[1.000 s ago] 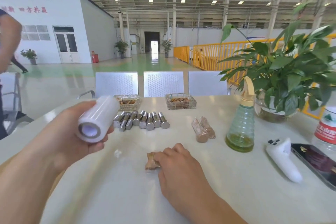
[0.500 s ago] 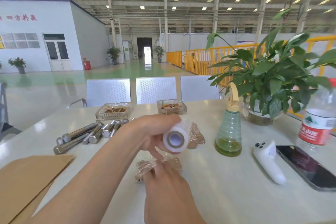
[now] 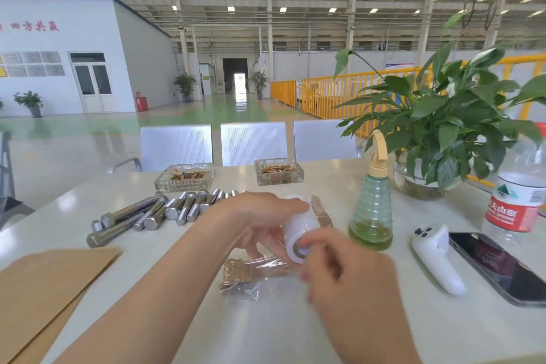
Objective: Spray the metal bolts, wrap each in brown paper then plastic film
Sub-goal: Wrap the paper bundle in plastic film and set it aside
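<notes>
Your left hand [image 3: 260, 224] has its fingers curled round the film roll [image 3: 298, 230]. Your right hand [image 3: 339, 272] is blurred, its fingertips at the roll's open end; whether they pinch anything, you cannot tell. Film trails down over a paper-wrapped bolt [image 3: 245, 273] lying on the tabletop [image 3: 384, 319] just below the roll. Bare bolts [image 3: 165, 213] lie beyond to the left, brown paper [image 3: 41, 287] at the near left edge, the spray bottle [image 3: 373, 207] to the right. The water bottle [image 3: 515, 195] wears a red label with white Chinese characters.
</notes>
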A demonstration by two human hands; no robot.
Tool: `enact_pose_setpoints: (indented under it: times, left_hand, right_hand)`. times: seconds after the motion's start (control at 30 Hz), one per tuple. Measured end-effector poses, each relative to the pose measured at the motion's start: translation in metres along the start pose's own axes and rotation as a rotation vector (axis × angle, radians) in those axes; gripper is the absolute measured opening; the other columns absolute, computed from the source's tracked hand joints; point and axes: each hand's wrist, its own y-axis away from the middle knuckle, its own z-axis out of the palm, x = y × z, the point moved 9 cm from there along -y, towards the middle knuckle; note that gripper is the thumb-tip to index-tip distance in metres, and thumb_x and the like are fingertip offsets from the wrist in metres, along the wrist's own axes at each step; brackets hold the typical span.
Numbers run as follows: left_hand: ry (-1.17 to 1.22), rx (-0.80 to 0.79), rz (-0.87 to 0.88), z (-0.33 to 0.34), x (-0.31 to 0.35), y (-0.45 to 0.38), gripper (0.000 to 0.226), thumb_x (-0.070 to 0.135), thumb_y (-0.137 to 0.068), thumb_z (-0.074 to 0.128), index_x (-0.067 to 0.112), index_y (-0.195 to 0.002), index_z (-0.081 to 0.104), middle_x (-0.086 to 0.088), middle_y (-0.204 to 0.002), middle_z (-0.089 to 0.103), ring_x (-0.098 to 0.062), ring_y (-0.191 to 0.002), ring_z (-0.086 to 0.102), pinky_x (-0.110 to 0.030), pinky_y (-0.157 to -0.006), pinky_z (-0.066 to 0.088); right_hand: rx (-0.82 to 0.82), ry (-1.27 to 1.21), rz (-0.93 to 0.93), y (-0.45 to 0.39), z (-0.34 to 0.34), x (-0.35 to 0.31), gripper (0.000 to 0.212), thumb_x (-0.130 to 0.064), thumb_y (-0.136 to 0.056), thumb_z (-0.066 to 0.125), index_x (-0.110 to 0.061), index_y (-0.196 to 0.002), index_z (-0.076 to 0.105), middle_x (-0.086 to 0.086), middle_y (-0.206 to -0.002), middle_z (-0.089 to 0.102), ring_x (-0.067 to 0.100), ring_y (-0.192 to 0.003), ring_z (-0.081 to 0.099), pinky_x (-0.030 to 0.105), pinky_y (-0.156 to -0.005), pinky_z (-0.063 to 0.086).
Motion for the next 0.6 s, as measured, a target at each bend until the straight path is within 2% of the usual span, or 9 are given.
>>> enact_pose_setpoints:
  times: [0.03, 0.07, 0.13, 0.2, 0.23, 0.33, 0.4, 0.5, 0.6]
  left_hand:
    - [-0.015, 0.0, -0.005, 0.002, 0.0, -0.002, 0.05, 0.053, -0.103, 0.045, 0.012, -0.13, 0.057, -0.006, -0.09, 0.076, -0.024, -0.072, 0.076, -0.056, -0.107, 0.039]
    - [-0.033, -0.001, -0.011, 0.004, 0.0, -0.003, 0.048, 0.053, -0.102, 0.046, 0.014, -0.128, 0.057, -0.005, -0.091, 0.078, -0.026, -0.08, 0.078, -0.055, -0.107, 0.038]
    - [-0.088, -0.019, -0.021, 0.008, 0.0, -0.004, 0.042, 0.052, -0.1, 0.047, 0.017, -0.12, 0.06, -0.001, -0.089, 0.079, -0.025, -0.092, 0.078, -0.051, -0.107, 0.036]
    - [-0.133, -0.042, -0.031, 0.012, -0.003, -0.006, 0.04, 0.053, -0.1, 0.044, 0.018, -0.113, 0.061, -0.001, -0.089, 0.079, -0.023, -0.097, 0.077, -0.049, -0.108, 0.035]
    - [-0.138, -0.05, -0.038, 0.013, -0.005, -0.007, 0.042, 0.053, -0.101, 0.043, 0.018, -0.113, 0.061, -0.003, -0.093, 0.079, -0.023, -0.098, 0.076, -0.046, -0.105, 0.037]
    - [-0.133, -0.038, -0.023, 0.009, -0.012, -0.009, 0.046, 0.052, -0.104, 0.04, 0.013, -0.12, 0.059, -0.007, -0.108, 0.078, -0.021, -0.094, 0.078, -0.036, -0.079, 0.042]
    - [-0.141, 0.026, 0.046, 0.001, -0.016, -0.008, 0.038, 0.044, -0.105, 0.046, 0.014, -0.125, 0.058, -0.003, -0.103, 0.074, -0.016, -0.084, 0.077, -0.031, -0.068, 0.048]
    - [-0.277, 0.186, 0.201, -0.016, -0.023, -0.006, 0.021, 0.018, -0.1, 0.057, 0.018, -0.117, 0.07, 0.0, -0.09, 0.066, -0.013, -0.076, 0.066, -0.026, -0.075, 0.057]
    - [-0.486, 0.23, 0.337, -0.016, -0.031, -0.001, 0.032, 0.007, -0.092, 0.059, 0.025, -0.113, 0.075, 0.006, -0.091, 0.067, -0.011, -0.078, 0.061, -0.02, -0.076, 0.051]
  right_hand:
    - [0.136, 0.003, 0.007, -0.006, -0.017, 0.007, 0.029, -0.055, -0.082, 0.044, -0.052, -0.106, 0.059, -0.024, -0.088, 0.068, 0.0, -0.075, 0.065, 0.025, -0.074, 0.052]
    - [0.165, 0.009, 0.032, -0.013, -0.021, 0.016, 0.031, -0.055, -0.087, 0.049, -0.052, -0.117, 0.057, -0.027, -0.098, 0.064, -0.004, -0.084, 0.063, 0.025, -0.078, 0.05]
    - [-0.046, -0.011, 0.158, -0.028, 0.001, 0.038, 0.049, -0.056, -0.092, 0.054, -0.053, -0.14, 0.045, -0.024, -0.123, 0.055, -0.001, -0.104, 0.062, 0.032, -0.092, 0.047]
    - [-0.261, -0.093, 0.268, -0.03, 0.031, 0.052, 0.058, -0.051, -0.094, 0.059, -0.051, -0.149, 0.039, -0.011, -0.139, 0.053, 0.013, -0.118, 0.063, 0.036, -0.105, 0.046]
    - [-0.309, -0.119, 0.278, -0.029, 0.04, 0.053, 0.059, -0.047, -0.094, 0.061, -0.05, -0.149, 0.04, -0.01, -0.143, 0.053, 0.017, -0.123, 0.061, 0.036, -0.108, 0.045]
    - [-0.322, -0.103, 0.259, -0.028, 0.044, 0.057, 0.059, -0.037, -0.091, 0.062, -0.049, -0.146, 0.045, -0.01, -0.142, 0.054, 0.013, -0.125, 0.055, 0.03, -0.103, 0.044]
    - [-0.303, 0.036, 0.283, -0.025, 0.036, 0.067, 0.056, -0.042, -0.089, 0.055, -0.048, -0.143, 0.047, -0.011, -0.138, 0.052, 0.011, -0.123, 0.051, 0.033, -0.102, 0.044]
    - [-0.306, 0.335, 0.254, -0.017, 0.028, 0.075, 0.047, -0.041, -0.089, 0.046, -0.049, -0.135, 0.039, -0.011, -0.129, 0.045, 0.018, -0.11, 0.053, 0.039, -0.09, 0.048]
    - [-0.266, 0.49, 0.26, -0.01, 0.02, 0.079, 0.042, -0.036, -0.091, 0.043, -0.048, -0.131, 0.034, -0.008, -0.134, 0.037, 0.022, -0.11, 0.049, 0.037, -0.083, 0.047]
